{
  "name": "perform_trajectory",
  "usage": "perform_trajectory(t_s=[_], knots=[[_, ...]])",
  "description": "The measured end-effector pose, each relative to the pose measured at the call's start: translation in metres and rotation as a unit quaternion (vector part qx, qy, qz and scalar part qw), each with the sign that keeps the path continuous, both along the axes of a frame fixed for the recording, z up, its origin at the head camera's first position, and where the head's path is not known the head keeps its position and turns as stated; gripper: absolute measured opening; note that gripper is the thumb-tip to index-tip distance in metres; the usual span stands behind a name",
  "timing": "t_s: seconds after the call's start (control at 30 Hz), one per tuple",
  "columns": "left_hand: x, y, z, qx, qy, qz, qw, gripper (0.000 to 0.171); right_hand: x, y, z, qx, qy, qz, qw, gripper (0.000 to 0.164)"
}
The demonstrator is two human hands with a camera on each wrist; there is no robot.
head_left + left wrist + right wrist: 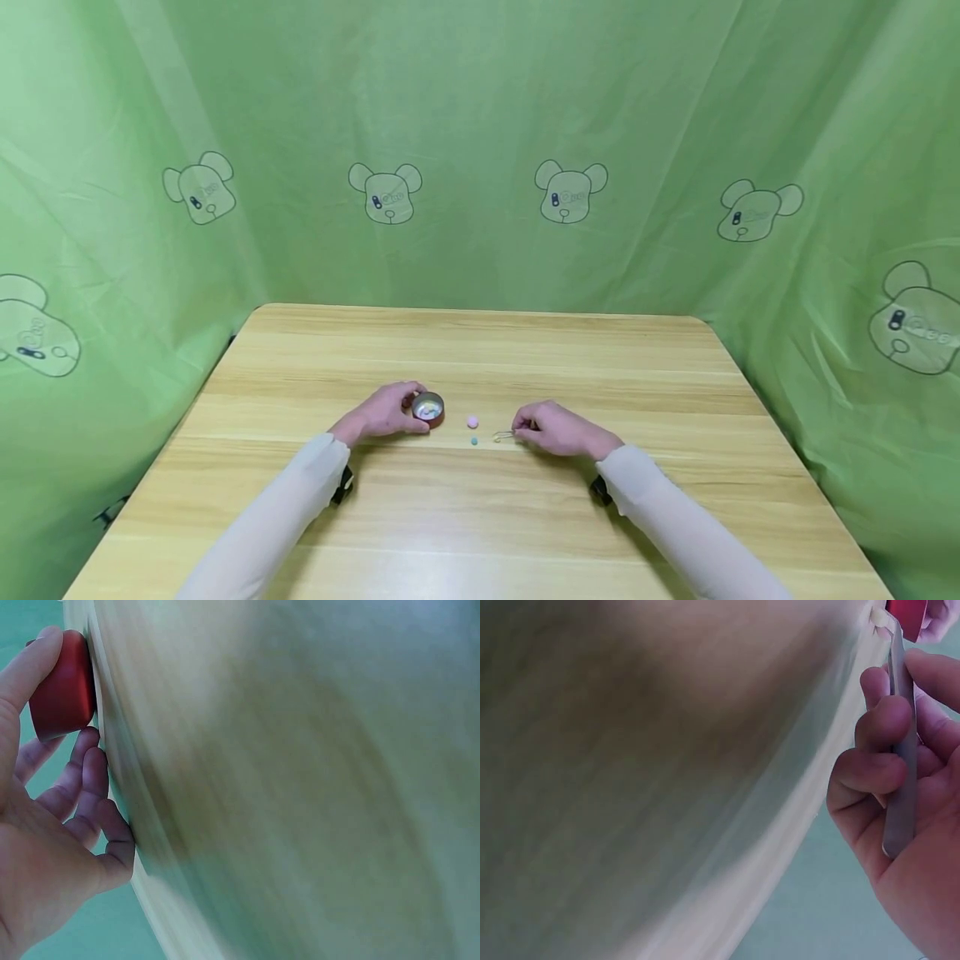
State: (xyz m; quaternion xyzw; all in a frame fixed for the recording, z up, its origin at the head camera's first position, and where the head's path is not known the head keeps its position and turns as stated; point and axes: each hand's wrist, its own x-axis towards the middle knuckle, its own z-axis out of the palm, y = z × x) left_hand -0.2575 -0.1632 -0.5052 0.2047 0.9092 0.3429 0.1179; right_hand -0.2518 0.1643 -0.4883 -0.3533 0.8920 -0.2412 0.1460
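Note:
My left hand (384,410) grips a small round red tin (430,423) on the table, thumb on the near side and fingers on the far side. Pale, mottled contents show inside it from above; in the left wrist view only the smooth red wall (64,690) appears. Metal tweezers (901,765) lie in the curled fingers of my right hand (558,428). Their tips point left, right at a tiny yellow piece (497,439). Between the tin and the tweezers sit a pink round piece (472,422) and a smaller teal one (474,442).
The wooden table (480,517) extends around both hands, its far edge beyond them. Green curtains (480,267) printed with bear heads hang behind it and along both sides. Dark wrist bands (342,485) show beneath the pale sleeves (277,508).

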Motion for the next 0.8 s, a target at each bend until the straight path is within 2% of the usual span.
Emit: perform_trajectory(t_s=[0.8], knots=[[-0.0002,0.0001,0.0001,-0.013,0.012,-0.002,0.9998,0.058,-0.0002,0.0067,-0.0015,-0.002,-0.009,-0.006,1.0,0.011]])
